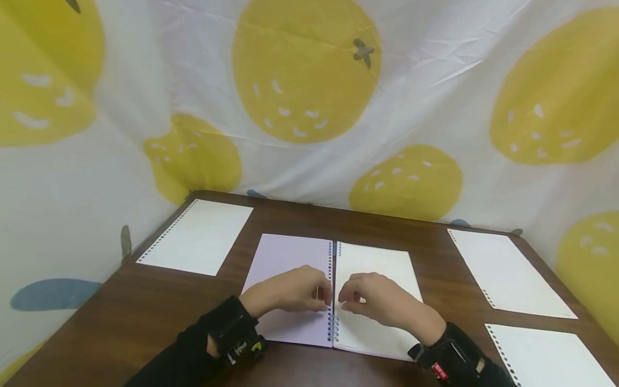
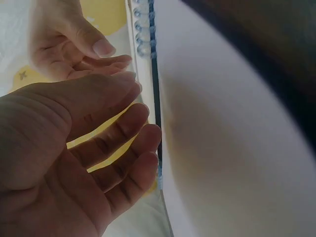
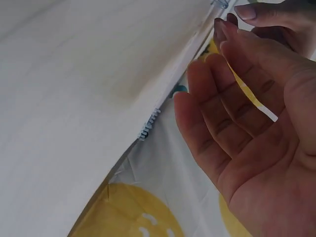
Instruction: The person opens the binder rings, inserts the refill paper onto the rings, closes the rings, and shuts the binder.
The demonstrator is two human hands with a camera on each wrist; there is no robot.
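An open ring-bound notebook lies on the table, a lilac cover (image 1: 295,255) on its left side and white paper (image 1: 379,260) on its right. Clear bluish binding rings (image 1: 333,325) show at the lower and upper ends of the spine; between them a dark gap runs along it. Over the lilac side hovers my left hand (image 1: 300,290), fingers loosely bent beside the spine. My right hand (image 1: 379,298) mirrors it over the white side. Both wrist views show bare palms with nothing held, the left fingertips (image 2: 148,133) close to the spine. Whether any finger touches the rings I cannot tell.
One loose sheet (image 1: 198,236) with punched holes lies at the back left of the brown table (image 1: 193,306). Two more punched sheets are on the right, one farther back (image 1: 512,271) and one nearer (image 1: 556,355). A fruit-patterned curtain (image 1: 309,172) hangs behind.
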